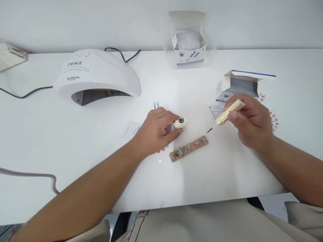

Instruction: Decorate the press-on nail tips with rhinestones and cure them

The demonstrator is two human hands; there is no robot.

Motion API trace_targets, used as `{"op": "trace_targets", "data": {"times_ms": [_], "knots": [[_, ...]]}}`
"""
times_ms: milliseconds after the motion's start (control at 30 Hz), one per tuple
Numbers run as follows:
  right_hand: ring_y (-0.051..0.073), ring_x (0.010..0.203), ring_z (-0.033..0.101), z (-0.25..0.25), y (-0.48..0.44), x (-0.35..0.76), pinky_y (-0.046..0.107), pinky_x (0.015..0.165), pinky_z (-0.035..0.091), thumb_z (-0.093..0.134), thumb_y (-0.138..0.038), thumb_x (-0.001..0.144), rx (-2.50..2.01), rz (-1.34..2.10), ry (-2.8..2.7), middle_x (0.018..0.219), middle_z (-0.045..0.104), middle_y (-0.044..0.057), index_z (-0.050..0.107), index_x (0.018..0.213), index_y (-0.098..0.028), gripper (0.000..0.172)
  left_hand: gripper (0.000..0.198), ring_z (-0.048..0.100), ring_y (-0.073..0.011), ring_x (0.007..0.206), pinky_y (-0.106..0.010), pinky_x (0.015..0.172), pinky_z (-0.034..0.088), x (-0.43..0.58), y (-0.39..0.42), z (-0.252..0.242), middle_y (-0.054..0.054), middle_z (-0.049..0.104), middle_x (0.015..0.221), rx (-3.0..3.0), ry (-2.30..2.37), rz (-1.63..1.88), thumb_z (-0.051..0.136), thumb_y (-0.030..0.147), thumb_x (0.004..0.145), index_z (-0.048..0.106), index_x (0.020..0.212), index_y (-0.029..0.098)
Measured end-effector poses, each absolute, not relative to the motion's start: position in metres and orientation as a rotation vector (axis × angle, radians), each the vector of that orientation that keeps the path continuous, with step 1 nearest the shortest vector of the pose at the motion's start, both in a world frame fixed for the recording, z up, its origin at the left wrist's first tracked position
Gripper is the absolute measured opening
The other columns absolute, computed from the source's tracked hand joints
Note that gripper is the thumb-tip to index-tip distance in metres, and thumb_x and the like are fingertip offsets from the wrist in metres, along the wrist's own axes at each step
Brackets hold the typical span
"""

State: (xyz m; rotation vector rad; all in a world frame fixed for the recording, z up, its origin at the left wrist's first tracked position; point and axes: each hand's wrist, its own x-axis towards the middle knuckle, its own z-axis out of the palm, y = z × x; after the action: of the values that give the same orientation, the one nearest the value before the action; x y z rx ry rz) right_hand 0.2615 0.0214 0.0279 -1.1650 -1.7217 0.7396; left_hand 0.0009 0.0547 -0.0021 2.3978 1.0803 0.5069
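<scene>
My left hand (157, 131) is closed around a cream nail polish bottle (180, 123), whose threaded neck is uncapped. In my right hand (252, 122) is the gold polish brush cap (229, 112), gripped between thumb and fingers. Its dark bristle tip (209, 130) points down and left, just above the far right end of a brown strip (185, 151). Several grey decorated false nails (189, 147) stand along that strip, some with red spots. The tip appears apart from the nails. Behind my left hand, the two prongs of tweezers (156, 105) stick out.
A white nail lamp (98, 75) stands at the left back, with black cables near it. An alcohol pads box (190, 55) sits in a clear tray at the back. Another open box (222, 90) holds packed sachets. A sachet (131, 129) and small stickers lie about.
</scene>
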Motion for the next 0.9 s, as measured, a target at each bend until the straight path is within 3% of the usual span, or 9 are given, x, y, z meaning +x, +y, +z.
{"op": "trace_targets", "data": {"times_ms": [133,333,500,900], "knots": [[0.014,0.065,0.050,0.050,0.033,0.248,0.034,0.063,0.044,0.053,-0.028,0.089,-1.020,0.500,-1.808,0.076,0.057,-0.001,0.054,0.084,-0.024,0.007,0.019,0.055,-0.0201,0.081,-0.038,0.082,0.040,0.005,0.056,-0.006,-0.001,0.063,0.071,2.418,1.087,0.478,0.054,0.031,0.087,0.064,0.097,0.018],[0.017,0.073,0.048,0.056,0.058,0.217,0.038,0.069,0.046,0.049,-0.027,0.089,-0.796,0.174,-2.207,0.070,0.055,-0.001,0.049,0.085,-0.023,0.005,0.015,0.054,-0.0190,0.078,-0.034,0.074,0.037,0.009,0.053,-0.003,-0.002,0.063,0.070,2.391,1.135,0.494,0.055,0.026,0.085,0.067,0.091,0.019],[0.017,0.070,0.046,0.042,0.059,0.212,0.035,0.064,0.043,0.049,-0.027,0.089,-0.751,0.154,-2.203,0.068,0.053,0.000,0.047,0.085,-0.022,0.006,0.014,0.052,-0.0191,0.079,-0.034,0.073,0.035,0.009,0.053,-0.005,-0.002,0.062,0.071,2.382,1.133,0.473,0.054,0.027,0.086,0.066,0.088,0.019],[0.019,0.075,0.045,0.034,0.061,0.210,0.035,0.068,0.038,0.048,-0.032,0.090,-0.814,0.217,-2.427,0.072,0.058,0.003,0.049,0.081,-0.020,0.015,0.014,0.051,-0.0183,0.078,-0.034,0.073,0.034,0.010,0.052,-0.004,-0.001,0.062,0.069,2.377,1.144,0.440,0.053,0.027,0.086,0.063,0.081,0.019]]}}
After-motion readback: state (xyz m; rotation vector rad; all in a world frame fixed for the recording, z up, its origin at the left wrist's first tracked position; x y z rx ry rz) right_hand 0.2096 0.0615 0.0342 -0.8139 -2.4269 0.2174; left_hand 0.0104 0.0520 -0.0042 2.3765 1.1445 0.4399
